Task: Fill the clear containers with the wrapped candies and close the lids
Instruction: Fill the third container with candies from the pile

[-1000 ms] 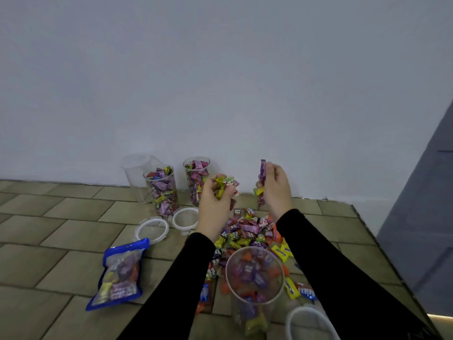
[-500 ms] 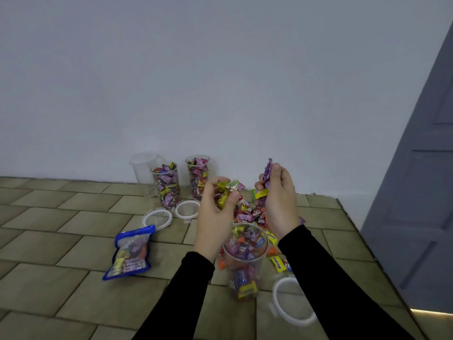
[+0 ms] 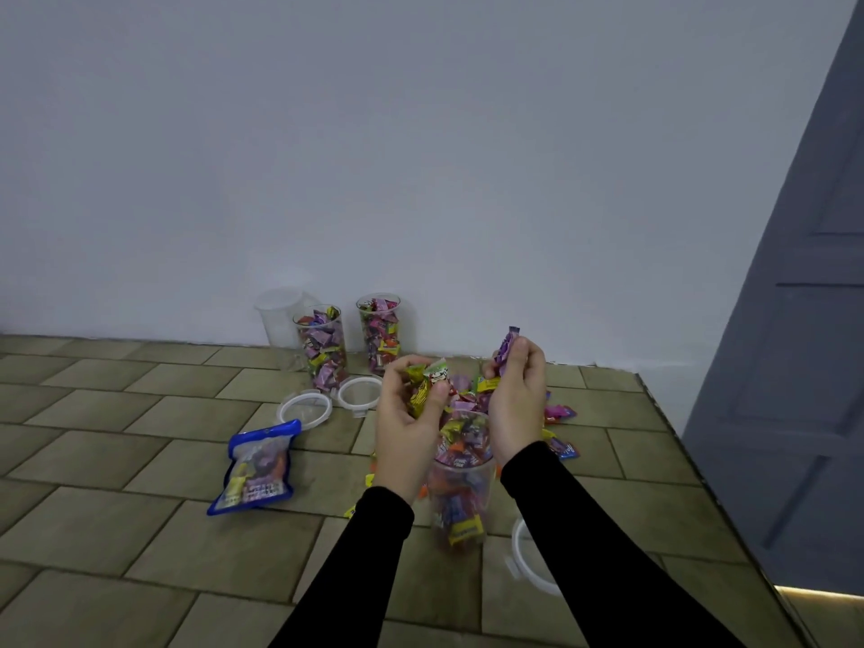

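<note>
Tiled floor with candy-filled containers, loose lids, blue bag, scattered candies.

— Inspector: You are working on the floor of a plain indoor room, likely domestic.
— Operator: Grounds?
— Inspector: Tan floor tiles meet a bare white wall; right of that wall, a grey panelled door.

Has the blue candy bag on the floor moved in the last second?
No. The blue candy bag lies on the same floor tiles, just in front of the nearest loose lid; only the camera shifted.
</note>
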The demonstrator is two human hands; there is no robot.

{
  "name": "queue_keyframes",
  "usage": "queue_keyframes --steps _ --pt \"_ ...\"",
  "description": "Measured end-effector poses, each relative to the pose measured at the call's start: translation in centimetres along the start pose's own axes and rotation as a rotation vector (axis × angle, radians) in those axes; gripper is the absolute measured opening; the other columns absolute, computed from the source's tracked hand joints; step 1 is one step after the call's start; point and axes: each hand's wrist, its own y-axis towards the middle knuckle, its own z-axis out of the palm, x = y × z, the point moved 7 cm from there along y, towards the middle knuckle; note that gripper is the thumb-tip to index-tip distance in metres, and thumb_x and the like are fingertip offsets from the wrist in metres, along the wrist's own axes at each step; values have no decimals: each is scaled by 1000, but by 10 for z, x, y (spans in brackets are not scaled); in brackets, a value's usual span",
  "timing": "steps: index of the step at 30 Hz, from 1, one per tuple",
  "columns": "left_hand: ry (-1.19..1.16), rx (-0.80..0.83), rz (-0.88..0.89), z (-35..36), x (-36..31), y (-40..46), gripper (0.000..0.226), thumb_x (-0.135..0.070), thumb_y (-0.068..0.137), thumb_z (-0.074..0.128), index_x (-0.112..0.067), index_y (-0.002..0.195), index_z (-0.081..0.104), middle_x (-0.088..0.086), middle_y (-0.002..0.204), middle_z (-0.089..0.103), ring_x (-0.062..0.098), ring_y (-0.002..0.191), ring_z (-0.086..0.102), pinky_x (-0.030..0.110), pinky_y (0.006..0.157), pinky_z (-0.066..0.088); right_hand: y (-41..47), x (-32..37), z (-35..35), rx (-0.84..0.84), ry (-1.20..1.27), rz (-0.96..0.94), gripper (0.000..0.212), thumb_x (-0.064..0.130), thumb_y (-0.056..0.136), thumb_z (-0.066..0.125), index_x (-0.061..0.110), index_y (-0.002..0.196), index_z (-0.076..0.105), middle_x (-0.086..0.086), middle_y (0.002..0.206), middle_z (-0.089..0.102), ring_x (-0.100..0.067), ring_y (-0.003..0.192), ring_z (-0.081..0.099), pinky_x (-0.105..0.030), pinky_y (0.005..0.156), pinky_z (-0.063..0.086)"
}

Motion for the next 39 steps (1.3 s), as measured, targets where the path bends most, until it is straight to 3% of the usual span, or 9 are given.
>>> queue_keyframes --steps 6,14,19,23,26,29,34,39 --pt "-85 -31 -82 -1 9 3 19 -7 89 66 -8 106 57 3 91 65 15 86 62 36 81 52 3 -2 0 -11 34 20 23 34 103 34 19 96 50 10 60 46 -8 56 44 -17 52 36" --pt "-120 -47 -133 2 18 2 13 -18 83 71 -16 91 62 5 86 66 21 83 62 51 84 52 6 -6 1 2 29 43 24 35 103 33 19 97 50 4 64 45 -6 55 44 -13 49 37" --pt "-151 -30 -120 4 19 0 31 -22 75 72 -3 93 55 8 79 57 21 76 55 41 71 48 6 -7 0 7 19 28 27 36 103 32 15 101 50 3 65 45 -5 55 44 -12 49 36" --pt "-115 -8 -78 4 18 2 27 -16 74 71 -14 98 57 -5 86 54 12 81 53 22 67 48 8 -7 1 7 22 39 27 36 103 34 15 100 51 6 64 45 -6 55 44 -13 48 36" --pt "-115 15 -65 6 17 3 26 -6 81 71 -9 102 57 1 93 55 13 85 55 23 68 52 7 -8 3 24 15 46 27 37 103 33 17 100 51 4 63 46 -4 52 43 -15 45 33" --pt "-106 40 -49 8 19 5 20 3 83 70 -6 96 57 4 87 56 9 77 57 21 67 50 7 -7 3 28 14 30 26 36 103 33 17 99 50 7 62 45 -6 54 44 -13 49 35" --pt "-137 39 -13 8 19 3 18 -17 79 70 -8 90 59 0 81 60 12 76 58 23 70 48 8 -8 4 31 19 42 24 36 103 35 19 98 51 12 58 46 -6 54 43 -14 47 34" --pt "-229 -33 -73 3 36 -1 32 -32 82 60 -4 96 63 15 97 67 30 96 63 43 86 50 8 -6 5 45 35 35 25 35 103 35 17 99 51 13 56 46 -5 54 44 -13 50 36"
